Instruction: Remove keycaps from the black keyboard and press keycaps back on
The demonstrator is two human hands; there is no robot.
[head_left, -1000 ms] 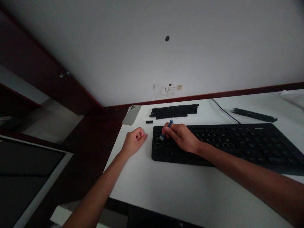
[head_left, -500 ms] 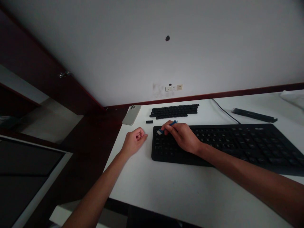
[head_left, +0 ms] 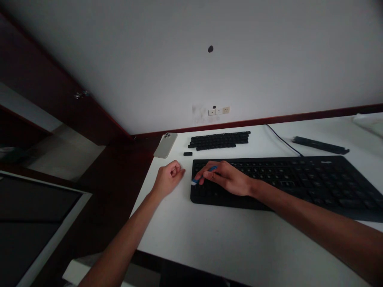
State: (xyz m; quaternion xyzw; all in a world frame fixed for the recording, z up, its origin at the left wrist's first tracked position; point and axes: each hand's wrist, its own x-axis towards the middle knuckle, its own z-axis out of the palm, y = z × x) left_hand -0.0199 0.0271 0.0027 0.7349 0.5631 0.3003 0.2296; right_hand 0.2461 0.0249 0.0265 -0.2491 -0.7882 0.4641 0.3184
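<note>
My right hand [head_left: 229, 178] is closed around a small blue brush [head_left: 195, 181] with a pale tip. It reaches over the left end of a black keyboard [head_left: 227, 202], and the brush tip is at the keyboard's left edge. Keys look to be gone from part of that left section; the hand hides some of it. Left of the keyboard, my left hand [head_left: 169, 177] rests on the white table [head_left: 185, 227], fingers curled in a loose fist with nothing visible in them. A single long black keycap [head_left: 188, 154] lies just beyond it.
Behind the keyboard sit rows of loose black keycaps [head_left: 220, 140]. A phone [head_left: 166, 145] lies at the table's left edge. A cable [head_left: 284, 139] runs back from the keyboard, near a long dark strip [head_left: 320, 145]. A whitish item [head_left: 369, 123] lies at the far right.
My right hand has moved the brush down and left, from the keyboard's upper left corner to its left edge, and the brush has tilted. My left hand has stayed in place.
</note>
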